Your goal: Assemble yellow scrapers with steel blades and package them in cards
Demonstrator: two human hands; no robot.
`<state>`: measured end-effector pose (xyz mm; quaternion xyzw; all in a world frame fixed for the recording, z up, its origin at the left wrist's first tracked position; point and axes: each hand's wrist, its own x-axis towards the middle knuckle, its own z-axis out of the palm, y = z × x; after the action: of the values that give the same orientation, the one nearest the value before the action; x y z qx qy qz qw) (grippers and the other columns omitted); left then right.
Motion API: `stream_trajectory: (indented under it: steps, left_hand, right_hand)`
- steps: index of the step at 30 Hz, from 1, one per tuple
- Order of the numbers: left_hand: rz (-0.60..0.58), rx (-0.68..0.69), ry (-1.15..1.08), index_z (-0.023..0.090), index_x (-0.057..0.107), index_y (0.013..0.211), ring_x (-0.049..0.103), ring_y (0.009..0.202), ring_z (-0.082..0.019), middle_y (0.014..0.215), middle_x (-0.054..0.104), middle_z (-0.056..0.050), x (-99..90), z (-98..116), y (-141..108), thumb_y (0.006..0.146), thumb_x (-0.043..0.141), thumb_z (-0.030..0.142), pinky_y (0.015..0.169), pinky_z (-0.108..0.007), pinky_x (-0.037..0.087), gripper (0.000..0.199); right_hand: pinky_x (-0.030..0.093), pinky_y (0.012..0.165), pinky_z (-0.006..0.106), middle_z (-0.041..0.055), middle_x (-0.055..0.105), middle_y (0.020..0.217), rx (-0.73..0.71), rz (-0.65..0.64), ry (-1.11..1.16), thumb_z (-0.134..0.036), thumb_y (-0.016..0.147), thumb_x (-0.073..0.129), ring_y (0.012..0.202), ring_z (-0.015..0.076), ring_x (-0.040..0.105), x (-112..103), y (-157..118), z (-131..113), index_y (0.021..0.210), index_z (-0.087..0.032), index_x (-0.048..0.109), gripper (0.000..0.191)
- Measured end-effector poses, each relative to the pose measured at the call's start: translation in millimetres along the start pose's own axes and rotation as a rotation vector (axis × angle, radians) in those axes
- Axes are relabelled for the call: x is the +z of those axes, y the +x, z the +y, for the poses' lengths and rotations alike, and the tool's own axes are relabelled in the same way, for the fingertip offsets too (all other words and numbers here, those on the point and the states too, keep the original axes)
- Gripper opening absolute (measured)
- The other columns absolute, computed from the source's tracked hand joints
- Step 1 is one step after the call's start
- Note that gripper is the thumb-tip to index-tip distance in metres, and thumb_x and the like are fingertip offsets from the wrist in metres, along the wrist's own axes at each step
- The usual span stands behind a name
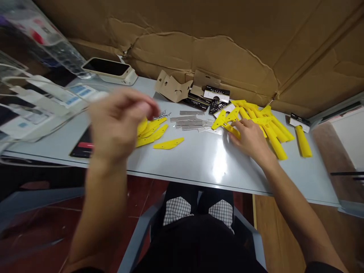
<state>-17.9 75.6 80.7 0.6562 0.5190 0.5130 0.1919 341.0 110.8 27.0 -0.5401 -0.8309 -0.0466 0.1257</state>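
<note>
My left hand is raised over the left part of the table, blurred, its fingers curled; what they hold, if anything, is hidden. Beneath and beside it lie flat yellow plates, with one separate yellow plate to their right and small screws behind. My right hand has its fingers wrapped round a yellow T-shaped handle at the left edge of a pile of yellow handles. Several metal blades are spread out between my hands.
Cardboard packaging and black-and-white cards lie at the back. A lone yellow handle is at the right. Toward the left are a phone, a power strip with cables and a plastic bottle. A cardboard wall stands behind.
</note>
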Motion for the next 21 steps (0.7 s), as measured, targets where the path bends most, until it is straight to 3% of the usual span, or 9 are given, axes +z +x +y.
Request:
stream_trajectory:
  steps: [2,4,10,14,18,21]
  left_hand:
    - [-0.049,0.065,0.120,0.023,0.076,0.091,0.069,0.080,-0.017,0.089,0.077,-0.001,7.1,-13.5,-16.5,0.098,0.070,0.032,0.080,-0.034,0.056,0.013]
    - [-0.120,0.068,0.243,0.024,0.076,0.088,0.067,0.075,-0.018,0.088,0.078,-0.001,15.0,-28.4,-34.2,0.095,0.069,0.032,0.077,-0.035,0.054,0.012]
    - [-0.384,0.049,0.294,0.027,0.078,0.096,0.073,0.102,-0.029,0.103,0.080,-0.007,25.1,-52.9,-60.3,0.098,0.062,0.038,0.099,-0.045,0.055,0.020]
    - [-0.390,0.081,0.339,0.026,0.078,0.098,0.071,0.103,-0.030,0.105,0.079,-0.008,26.9,-55.3,-60.8,0.100,0.058,0.038,0.099,-0.046,0.054,0.023]
    - [-0.386,0.166,0.412,0.024,0.078,0.100,0.069,0.102,-0.031,0.106,0.078,-0.011,32.9,-60.9,-58.9,0.104,0.053,0.035,0.098,-0.048,0.055,0.028]
    - [-0.359,0.264,0.472,0.021,0.078,0.100,0.068,0.100,-0.031,0.105,0.078,-0.012,38.8,-64.3,-56.8,0.106,0.052,0.031,0.094,-0.049,0.056,0.028]
  right_hand:
    - [0.053,0.080,0.059,0.0177,0.073,0.112,-0.003,0.022,0.002,-0.044,0.101,0.061,0.103,0.0435,0.067,3.6,0.9,0.9,0.118,-0.029,0.074,0.027]
    - [0.053,0.080,0.060,0.0176,0.073,0.112,-0.008,0.033,0.009,-0.045,0.101,0.060,0.104,0.0436,0.067,7.0,0.9,2.7,0.116,-0.029,0.074,0.026]
    - [0.053,0.080,0.061,0.0170,0.075,0.108,0.012,-0.010,-0.005,-0.044,0.101,0.059,0.102,0.0447,0.068,13.1,2.3,6.5,0.119,-0.031,0.072,0.026]
    - [0.053,0.081,0.060,0.0189,0.077,0.105,0.046,-0.063,-0.008,-0.038,0.100,0.059,0.102,0.0458,0.069,13.3,3.9,3.5,0.118,-0.026,0.073,0.026]
    - [0.053,0.078,0.050,0.0152,0.079,0.107,0.030,-0.007,-0.009,-0.034,0.099,0.060,0.099,0.0391,0.070,10.0,2.8,0.4,0.116,-0.028,0.074,0.023]
    - [0.053,0.081,0.046,0.0160,0.080,0.112,0.051,0.026,0.011,-0.030,0.098,0.061,0.104,0.0368,0.071,2.3,-0.2,-3.7,0.117,-0.021,0.074,0.025]
